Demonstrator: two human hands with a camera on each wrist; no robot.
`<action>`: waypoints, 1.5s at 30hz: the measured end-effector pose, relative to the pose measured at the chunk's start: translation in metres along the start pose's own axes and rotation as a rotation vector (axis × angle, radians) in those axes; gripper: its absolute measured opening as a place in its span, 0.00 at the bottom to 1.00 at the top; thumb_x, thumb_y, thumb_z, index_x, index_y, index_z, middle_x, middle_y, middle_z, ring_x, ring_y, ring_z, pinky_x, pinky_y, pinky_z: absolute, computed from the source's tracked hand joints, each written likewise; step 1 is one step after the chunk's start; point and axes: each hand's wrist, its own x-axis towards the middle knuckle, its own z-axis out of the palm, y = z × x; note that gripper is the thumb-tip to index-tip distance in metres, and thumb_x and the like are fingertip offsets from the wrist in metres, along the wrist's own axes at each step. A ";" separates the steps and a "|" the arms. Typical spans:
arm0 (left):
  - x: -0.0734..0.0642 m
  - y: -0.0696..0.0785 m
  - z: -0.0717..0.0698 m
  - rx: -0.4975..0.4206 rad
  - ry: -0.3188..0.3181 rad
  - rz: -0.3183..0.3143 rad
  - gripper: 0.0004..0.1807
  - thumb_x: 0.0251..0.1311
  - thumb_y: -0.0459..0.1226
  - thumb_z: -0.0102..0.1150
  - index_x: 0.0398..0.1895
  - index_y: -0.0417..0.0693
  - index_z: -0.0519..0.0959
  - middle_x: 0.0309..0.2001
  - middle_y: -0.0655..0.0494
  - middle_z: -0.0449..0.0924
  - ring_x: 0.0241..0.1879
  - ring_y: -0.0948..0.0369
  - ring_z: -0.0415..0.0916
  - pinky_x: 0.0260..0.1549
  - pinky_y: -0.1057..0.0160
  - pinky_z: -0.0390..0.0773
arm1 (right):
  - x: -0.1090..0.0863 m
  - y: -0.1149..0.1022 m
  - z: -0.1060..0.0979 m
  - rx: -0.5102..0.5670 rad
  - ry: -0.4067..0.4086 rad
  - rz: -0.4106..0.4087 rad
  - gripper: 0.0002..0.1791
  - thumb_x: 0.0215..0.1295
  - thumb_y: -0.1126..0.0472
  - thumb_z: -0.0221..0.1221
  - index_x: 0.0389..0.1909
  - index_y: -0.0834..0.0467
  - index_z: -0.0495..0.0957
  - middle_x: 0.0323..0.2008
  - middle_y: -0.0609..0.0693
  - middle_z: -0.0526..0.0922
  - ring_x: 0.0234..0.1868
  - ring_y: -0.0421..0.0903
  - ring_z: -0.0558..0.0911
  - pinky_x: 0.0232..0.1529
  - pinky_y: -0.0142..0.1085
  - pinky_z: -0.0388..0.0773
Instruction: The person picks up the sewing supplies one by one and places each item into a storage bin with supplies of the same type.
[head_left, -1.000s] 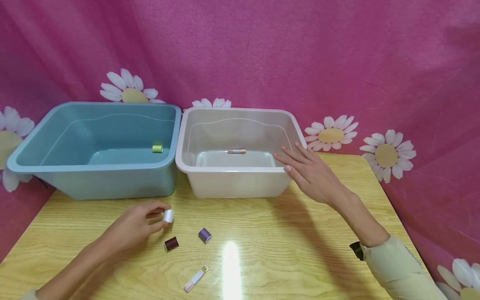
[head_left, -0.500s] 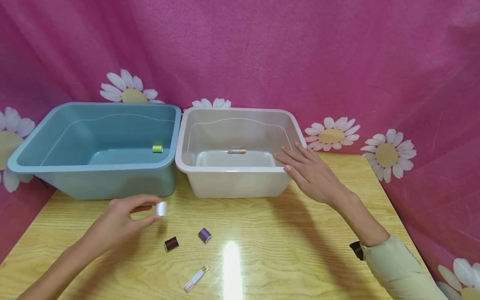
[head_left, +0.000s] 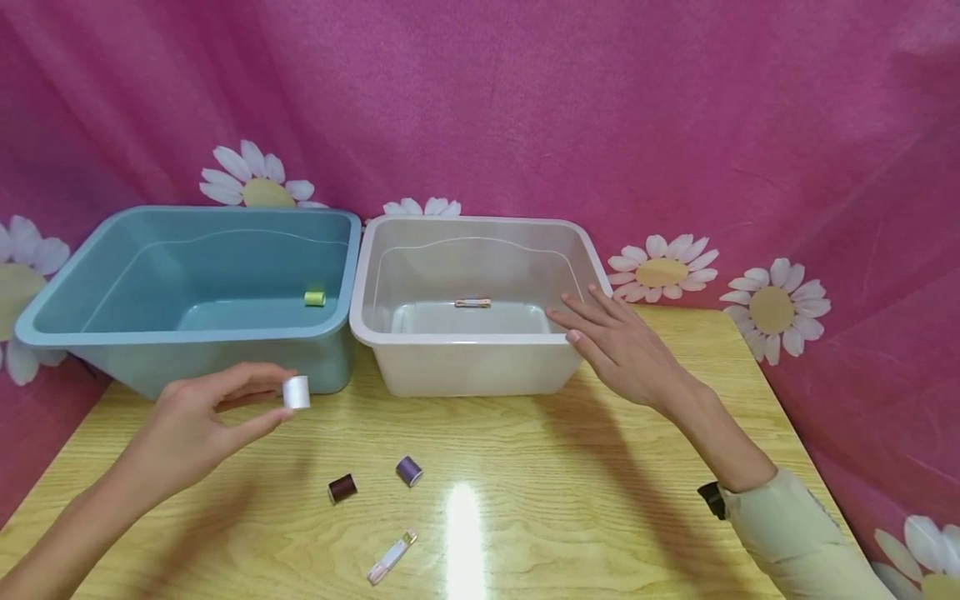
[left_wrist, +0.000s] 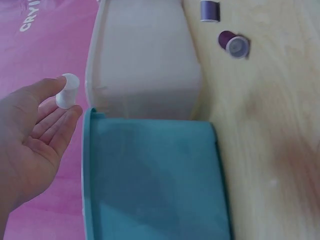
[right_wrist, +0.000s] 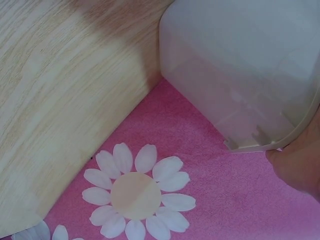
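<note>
My left hand (head_left: 198, 421) pinches a white thread spool (head_left: 296, 392) between thumb and fingertips, raised above the table before the blue bin (head_left: 225, 336). In the left wrist view the same white spool (left_wrist: 67, 91) shows at the fingertips. Resting on the near right corner of the white bin (head_left: 472, 339), my right hand (head_left: 622, 354) has its fingers spread and straight. A yellow-green spool (head_left: 315, 298) lies in the blue bin. Inside the white bin is a small banded bundle, perhaps embroidery floss (head_left: 472, 303).
On the wooden table (head_left: 525, 500) lie a dark brown spool (head_left: 342, 488), a purple spool (head_left: 409, 471) and a slim bundle with a white band (head_left: 392, 557). Both bins stand side by side at the back, against a pink flowered cloth (head_left: 525, 108).
The left hand has lifted the white spool off the table area and carried it left and up toward the blue bin. My right hand stays where it was.
</note>
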 end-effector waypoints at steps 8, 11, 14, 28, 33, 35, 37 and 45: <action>0.005 -0.002 -0.013 -0.045 0.093 0.004 0.28 0.35 0.17 0.76 0.45 0.42 0.84 0.40 0.59 0.86 0.41 0.78 0.81 0.39 0.77 0.77 | -0.001 0.001 0.001 0.002 0.011 -0.003 0.25 0.80 0.51 0.42 0.72 0.51 0.68 0.73 0.54 0.63 0.76 0.62 0.52 0.74 0.50 0.43; 0.008 -0.004 -0.016 -0.076 0.100 -0.021 0.27 0.37 0.17 0.75 0.45 0.40 0.84 0.41 0.64 0.85 0.42 0.77 0.81 0.39 0.77 0.78 | -0.001 0.001 0.002 -0.001 0.016 -0.006 0.25 0.80 0.51 0.43 0.72 0.51 0.68 0.73 0.55 0.64 0.76 0.62 0.52 0.74 0.50 0.43; 0.011 -0.006 -0.021 -0.107 0.088 -0.041 0.27 0.39 0.16 0.74 0.47 0.40 0.83 0.42 0.67 0.84 0.42 0.77 0.81 0.38 0.77 0.78 | -0.001 0.001 0.002 -0.005 0.017 -0.008 0.25 0.80 0.51 0.43 0.72 0.51 0.68 0.73 0.55 0.64 0.76 0.62 0.52 0.74 0.50 0.43; 0.040 -0.023 -0.047 -0.077 -0.034 -0.261 0.20 0.57 0.30 0.71 0.54 0.41 0.79 0.46 0.41 0.84 0.41 0.81 0.78 0.36 0.79 0.77 | 0.000 0.000 0.000 -0.001 -0.005 0.007 0.25 0.80 0.50 0.42 0.73 0.51 0.68 0.74 0.54 0.62 0.76 0.62 0.51 0.74 0.52 0.44; 0.049 -0.030 -0.053 -0.072 -0.046 -0.313 0.20 0.58 0.31 0.71 0.54 0.41 0.79 0.47 0.41 0.84 0.41 0.83 0.77 0.35 0.80 0.76 | -0.001 0.000 0.000 0.004 -0.015 0.008 0.26 0.81 0.50 0.42 0.74 0.51 0.66 0.74 0.54 0.61 0.76 0.62 0.51 0.73 0.53 0.45; 0.051 -0.033 -0.055 -0.064 -0.061 -0.335 0.21 0.59 0.34 0.71 0.55 0.41 0.78 0.49 0.40 0.84 0.42 0.84 0.76 0.35 0.80 0.76 | -0.001 0.001 0.001 0.004 -0.014 0.006 0.26 0.81 0.50 0.42 0.74 0.50 0.66 0.74 0.55 0.61 0.76 0.63 0.51 0.73 0.54 0.45; 0.054 -0.037 -0.057 -0.059 -0.078 -0.352 0.22 0.61 0.37 0.70 0.56 0.41 0.77 0.50 0.39 0.83 0.42 0.85 0.75 0.35 0.81 0.75 | -0.001 0.001 0.001 0.001 -0.008 0.001 0.26 0.80 0.50 0.42 0.74 0.50 0.66 0.74 0.55 0.61 0.76 0.63 0.51 0.73 0.53 0.45; 0.061 -0.052 -0.061 -0.042 -0.114 -0.367 0.22 0.64 0.40 0.67 0.57 0.40 0.76 0.53 0.38 0.81 0.43 0.87 0.72 0.37 0.83 0.72 | -0.001 0.000 0.002 -0.012 -0.002 0.001 0.25 0.80 0.50 0.44 0.74 0.50 0.66 0.74 0.55 0.60 0.76 0.62 0.51 0.74 0.52 0.44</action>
